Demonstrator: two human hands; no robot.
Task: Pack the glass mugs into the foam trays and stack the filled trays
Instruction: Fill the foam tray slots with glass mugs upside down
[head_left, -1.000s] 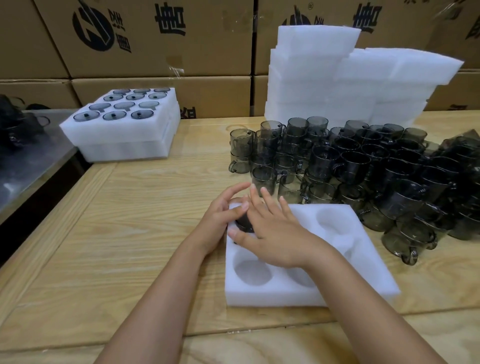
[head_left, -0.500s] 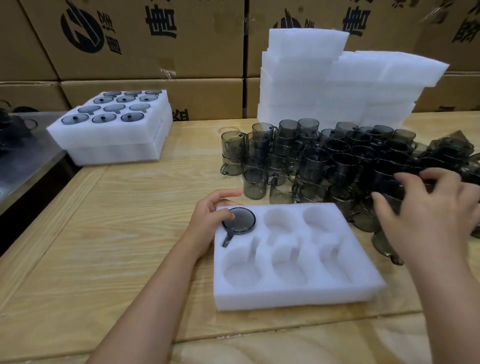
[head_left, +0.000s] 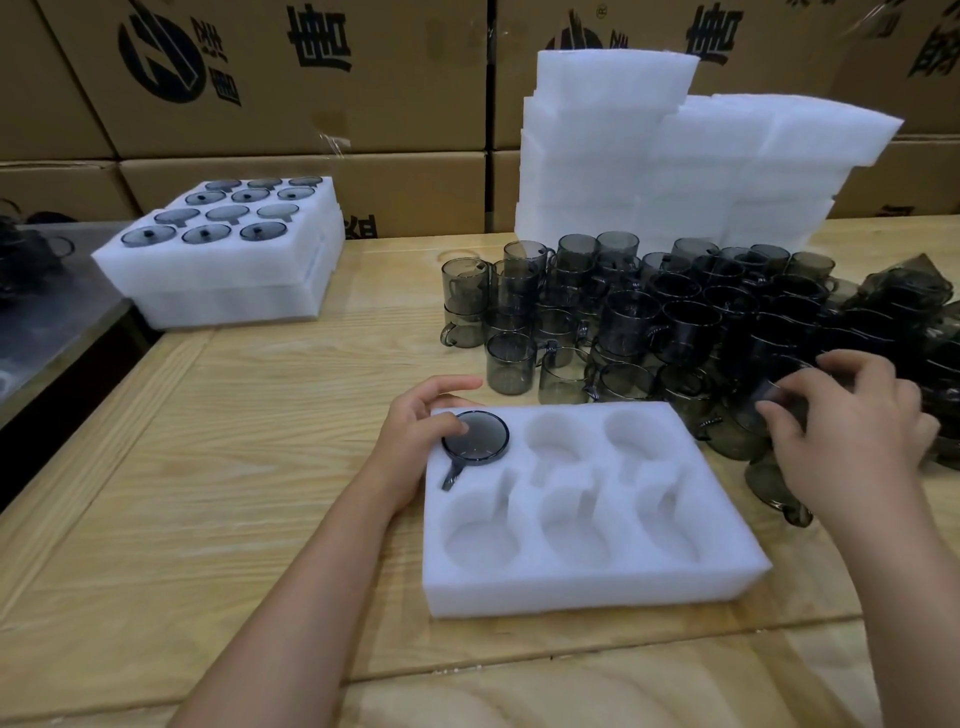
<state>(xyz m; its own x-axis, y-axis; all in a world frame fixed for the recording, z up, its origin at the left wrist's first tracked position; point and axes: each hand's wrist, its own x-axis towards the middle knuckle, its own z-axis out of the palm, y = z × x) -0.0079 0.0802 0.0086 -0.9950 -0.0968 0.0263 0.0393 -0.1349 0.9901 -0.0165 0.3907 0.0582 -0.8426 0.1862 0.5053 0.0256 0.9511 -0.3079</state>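
Several cardboard boxes (head_left: 270, 88) are forming the wall at the back, and the wooden table (head_left: 208, 493) is running from them toward my body. At the table's far right, a stack of empty foam trays (head_left: 649, 171) is standing against the boxes. In front of that stack, a crowd of smoked glass mugs (head_left: 675, 322) is covering the right side of the table, some sitting on top of others. At the far left, the filled trays (head_left: 223, 286) are lying one on another, with round mug faces showing in the top layer.

Directly before me, the foam tray (head_left: 597, 571) is lying flat with six pockets (two rows of three). One seated mug (head_left: 475, 441) is occupying the far-left pocket, its handle lying in the slot that points toward me. The other five pockets are showing bare foam.

My left hand (head_left: 415, 441) is resting relaxed at the tray's far-left corner, thumb touching the rim of the seated mug and index finger lying straight along the far edge. My right hand (head_left: 852, 431) is reaching into the near edge of the crowd, thumb and fingers curling round a loose mug (head_left: 774, 397) (motion blur is hiding how firmly).
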